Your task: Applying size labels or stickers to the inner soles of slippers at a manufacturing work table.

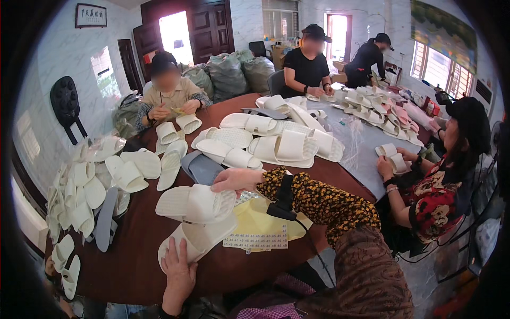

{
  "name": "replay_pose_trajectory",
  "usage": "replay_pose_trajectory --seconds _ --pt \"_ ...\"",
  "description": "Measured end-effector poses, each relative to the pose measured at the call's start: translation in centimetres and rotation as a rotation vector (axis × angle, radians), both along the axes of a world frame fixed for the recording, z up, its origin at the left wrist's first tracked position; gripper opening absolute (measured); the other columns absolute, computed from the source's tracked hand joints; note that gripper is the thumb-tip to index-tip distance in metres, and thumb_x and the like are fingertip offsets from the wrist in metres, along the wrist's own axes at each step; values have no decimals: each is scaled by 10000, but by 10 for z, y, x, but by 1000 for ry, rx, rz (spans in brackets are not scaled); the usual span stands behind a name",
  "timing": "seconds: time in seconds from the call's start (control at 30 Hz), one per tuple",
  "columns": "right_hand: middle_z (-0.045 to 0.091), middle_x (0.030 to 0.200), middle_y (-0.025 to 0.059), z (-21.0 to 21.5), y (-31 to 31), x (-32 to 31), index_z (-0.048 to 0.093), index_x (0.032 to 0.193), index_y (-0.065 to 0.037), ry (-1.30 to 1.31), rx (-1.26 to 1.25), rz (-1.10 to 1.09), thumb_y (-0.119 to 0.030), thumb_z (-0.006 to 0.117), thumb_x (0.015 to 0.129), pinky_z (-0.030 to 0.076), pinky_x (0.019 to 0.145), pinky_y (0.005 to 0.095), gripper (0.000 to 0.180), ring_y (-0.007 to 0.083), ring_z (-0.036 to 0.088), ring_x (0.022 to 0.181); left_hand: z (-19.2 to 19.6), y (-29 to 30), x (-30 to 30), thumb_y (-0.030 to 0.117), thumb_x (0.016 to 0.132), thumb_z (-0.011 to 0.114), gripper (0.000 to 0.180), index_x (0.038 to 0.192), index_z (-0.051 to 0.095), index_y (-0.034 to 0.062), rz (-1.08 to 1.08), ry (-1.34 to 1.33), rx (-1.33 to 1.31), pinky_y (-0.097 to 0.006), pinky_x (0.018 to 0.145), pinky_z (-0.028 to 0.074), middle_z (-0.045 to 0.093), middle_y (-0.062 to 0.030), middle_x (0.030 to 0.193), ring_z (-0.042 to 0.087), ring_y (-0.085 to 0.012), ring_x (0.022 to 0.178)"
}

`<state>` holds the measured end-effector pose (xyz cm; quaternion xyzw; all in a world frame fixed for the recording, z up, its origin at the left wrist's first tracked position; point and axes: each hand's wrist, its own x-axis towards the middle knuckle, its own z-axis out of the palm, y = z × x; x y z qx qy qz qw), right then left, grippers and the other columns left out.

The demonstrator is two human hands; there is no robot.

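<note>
two white slide sandals under the person's hands on a brown tabletop

the left hand (178, 272) lies flat, fingers spread, on the near end of the lower white slide sandal (197, 240), whose long axis runs from near-left up to far-right. just beyond it the upper white slide sandal (195, 203) lies almost crosswise, sole up; the right hand (235, 179) clasps its right end. a yellow bag (263, 219) and a sticker sheet (257, 240) lie to the right on the tabletop (133, 250).

Pale marbled tile walls (64, 48) all around, daylight pouring through a barred window (443, 72) on the right. Dark wooden double doors (210, 29) stand open at the back, bulging grey sacks (234, 72) heaped beside them, and a small framed picture (91, 15) hangs high.
</note>
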<state>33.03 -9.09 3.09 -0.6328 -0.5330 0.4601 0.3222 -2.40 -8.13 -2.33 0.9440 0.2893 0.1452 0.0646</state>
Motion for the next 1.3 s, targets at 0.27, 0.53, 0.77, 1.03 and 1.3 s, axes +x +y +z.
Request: replay_pose_trajectory --seconds 0.27,0.53,0.77,1.03,1.3 --pt "620 1028 60 10 -19 -17 472 1307 -1 -79 -62 159 -255 616 833 488 581 253 556 113 566 773 -1 -1 1 136 793 649 775 1452 246 72 4 10 8 -620 1020 245 164 -238 1499 304 -466 1274" --pt "638 999 38 -5 -15 -25 543 1244 -21 357 -49 -102 -131 575 817 495 589 261 442 124 614 798 -1 -1 1 129 786 663 797 1458 236 85 34 40 -20 -606 1045 219 148 -230 1509 287 -458 1295" --pt "633 943 26 0 -24 -29 531 1242 -29 478 -58 -150 -71 579 824 497 576 260 423 110 590 716 0 -2 2 125 781 669 800 1457 242 82 9 10 4 -601 1040 236 155 -223 1510 295 -450 1296" --pt "624 925 69 16 -38 -33 506 1257 -11 651 -6 -125 -84 562 869 507 581 285 399 147 596 708 -1 -1 1 132 779 665 795 1451 247 67 14 22 1 -612 1020 256 153 -230 1507 296 -442 1300" --pt "639 1033 79 27 -71 -25 442 1344 -22 730 65 -186 -28 532 863 517 623 286 489 145 622 785 0 -1 1 106 775 657 823 1465 210 62 -8 7 -17 -574 1045 229 158 -253 1506 279 -444 1327"
